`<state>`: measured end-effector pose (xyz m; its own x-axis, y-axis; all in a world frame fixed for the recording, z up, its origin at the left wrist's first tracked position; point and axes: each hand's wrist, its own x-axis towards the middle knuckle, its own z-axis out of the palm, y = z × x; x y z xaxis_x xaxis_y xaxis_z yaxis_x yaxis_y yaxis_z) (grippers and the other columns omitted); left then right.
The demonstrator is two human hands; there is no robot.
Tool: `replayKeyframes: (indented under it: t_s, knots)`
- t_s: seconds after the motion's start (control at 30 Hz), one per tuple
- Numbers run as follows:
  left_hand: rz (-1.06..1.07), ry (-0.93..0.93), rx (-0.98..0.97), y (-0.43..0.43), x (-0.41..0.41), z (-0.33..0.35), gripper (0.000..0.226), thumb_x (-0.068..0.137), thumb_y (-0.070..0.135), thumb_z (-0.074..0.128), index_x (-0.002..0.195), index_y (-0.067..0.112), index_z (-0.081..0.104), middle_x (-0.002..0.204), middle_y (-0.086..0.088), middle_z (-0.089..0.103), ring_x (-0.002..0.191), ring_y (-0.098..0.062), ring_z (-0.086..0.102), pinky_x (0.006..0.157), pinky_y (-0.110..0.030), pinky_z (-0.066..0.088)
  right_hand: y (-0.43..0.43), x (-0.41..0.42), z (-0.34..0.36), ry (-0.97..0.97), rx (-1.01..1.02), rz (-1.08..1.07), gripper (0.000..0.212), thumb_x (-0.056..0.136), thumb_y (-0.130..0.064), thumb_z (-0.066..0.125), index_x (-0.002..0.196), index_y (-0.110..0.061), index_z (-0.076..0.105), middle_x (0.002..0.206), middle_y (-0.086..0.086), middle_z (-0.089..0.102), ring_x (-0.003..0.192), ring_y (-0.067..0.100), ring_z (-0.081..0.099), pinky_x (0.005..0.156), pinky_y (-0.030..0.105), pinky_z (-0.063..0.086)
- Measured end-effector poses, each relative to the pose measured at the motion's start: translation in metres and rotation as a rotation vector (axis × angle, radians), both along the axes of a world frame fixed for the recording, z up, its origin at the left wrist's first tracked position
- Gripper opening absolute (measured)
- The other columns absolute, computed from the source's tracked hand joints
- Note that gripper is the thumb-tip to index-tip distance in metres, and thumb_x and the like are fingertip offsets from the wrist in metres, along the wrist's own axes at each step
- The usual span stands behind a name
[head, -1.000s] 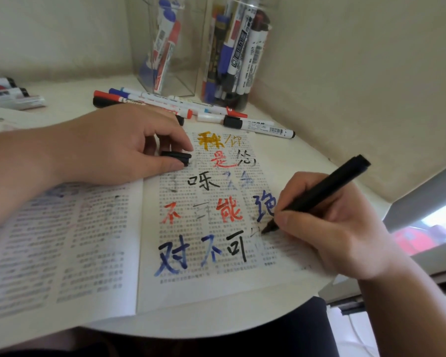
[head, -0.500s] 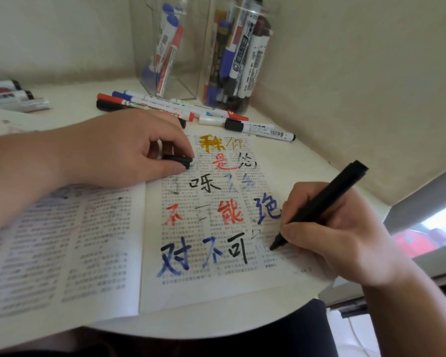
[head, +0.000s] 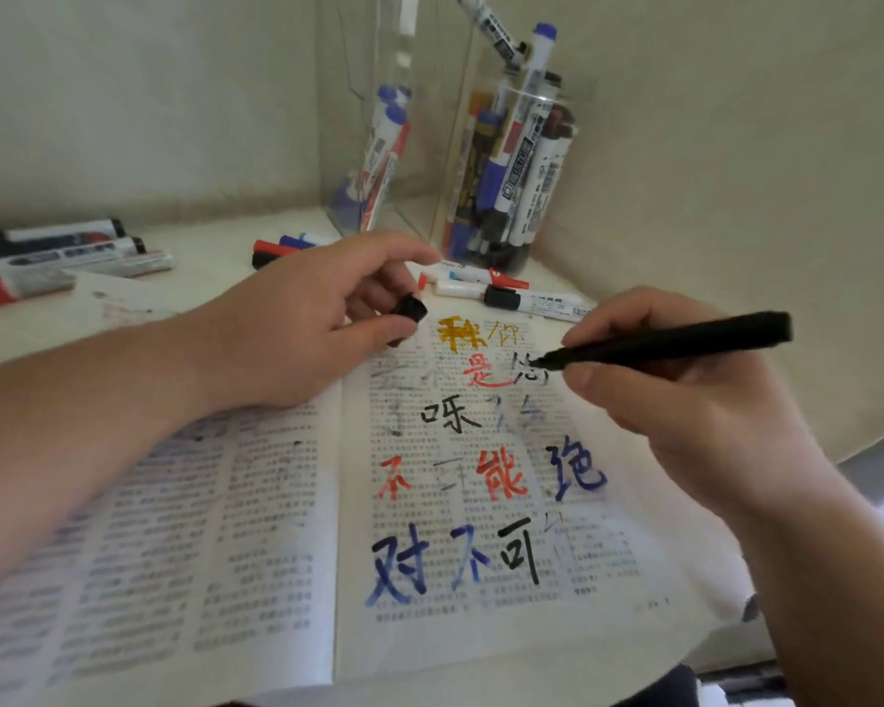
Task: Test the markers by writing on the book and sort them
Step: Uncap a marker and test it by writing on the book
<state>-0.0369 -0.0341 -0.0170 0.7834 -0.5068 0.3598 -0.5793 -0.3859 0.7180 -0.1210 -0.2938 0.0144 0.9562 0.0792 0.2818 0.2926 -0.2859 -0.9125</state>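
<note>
An open book (head: 287, 553) lies on the round white table, its right page covered with big test characters in black, red, blue and orange. My right hand (head: 685, 400) holds a black marker (head: 669, 344) level above the page, the tip pointing left toward my other hand. My left hand (head: 317, 318) hovers over the book's top edge and pinches the black cap (head: 410, 309) between thumb and fingers. The cap's open end faces the marker tip, a short gap apart.
Two clear containers stand in the back corner: a square one (head: 378, 160) with a few markers and a round jar (head: 516, 170) packed with several. Loose markers (head: 511, 295) lie behind the book. More markers (head: 57, 257) lie at the far left.
My right hand lifted the marker off the lower page and swung it up to level, tip leftward. My left hand rose from the book with the cap. The camera tilted up.
</note>
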Motion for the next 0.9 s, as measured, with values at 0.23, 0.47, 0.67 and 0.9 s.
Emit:
replayKeyframes:
  t_s: [0.23,0.47,0.67,0.9]
  knots:
    - [0.039,0.092,-0.119,0.006,0.004,0.005,0.06,0.079,0.006,0.081,0.124,0.035,0.052,0.093,0.009,0.074,0.084,-0.008,0.068,0.084,-0.026,0.054,0.058,0.097,0.053,0.059,-0.236,0.257,0.027,0.075,-0.019,0.066,0.083,0.008,0.062,0.058,0.008,0.047,0.05,0.015,0.041,0.049,0.025,0.031]
    - [0.03,0.17,-0.119,0.01,0.011,0.002,0.071,0.076,0.007,0.086,0.122,0.045,0.048,0.09,0.007,0.073,0.084,-0.01,0.07,0.085,-0.035,0.055,0.069,0.116,0.014,-0.04,-0.061,0.362,0.012,0.08,-0.016,0.068,0.072,-0.012,0.06,0.05,-0.013,0.047,0.045,0.002,0.043,0.049,0.013,0.034]
    - [0.047,0.177,-0.089,0.005,0.011,0.004,0.069,0.074,0.008,0.087,0.124,0.038,0.05,0.092,0.003,0.073,0.084,-0.014,0.069,0.079,-0.032,0.055,0.072,0.111,0.006,-0.055,-0.224,0.315,0.02,0.078,-0.026,0.071,0.079,-0.007,0.065,0.075,0.02,0.063,0.075,0.039,0.064,0.073,0.056,0.055]
    - [0.132,0.188,0.007,0.003,0.007,0.009,0.043,0.072,0.028,0.089,0.105,0.034,0.062,0.086,0.017,0.07,0.074,-0.004,0.064,0.071,-0.027,0.054,0.067,0.107,0.009,-0.091,-0.247,0.374,0.023,0.081,-0.035,0.076,0.088,-0.014,0.07,0.079,0.021,0.065,0.066,0.025,0.059,0.064,0.047,0.051]
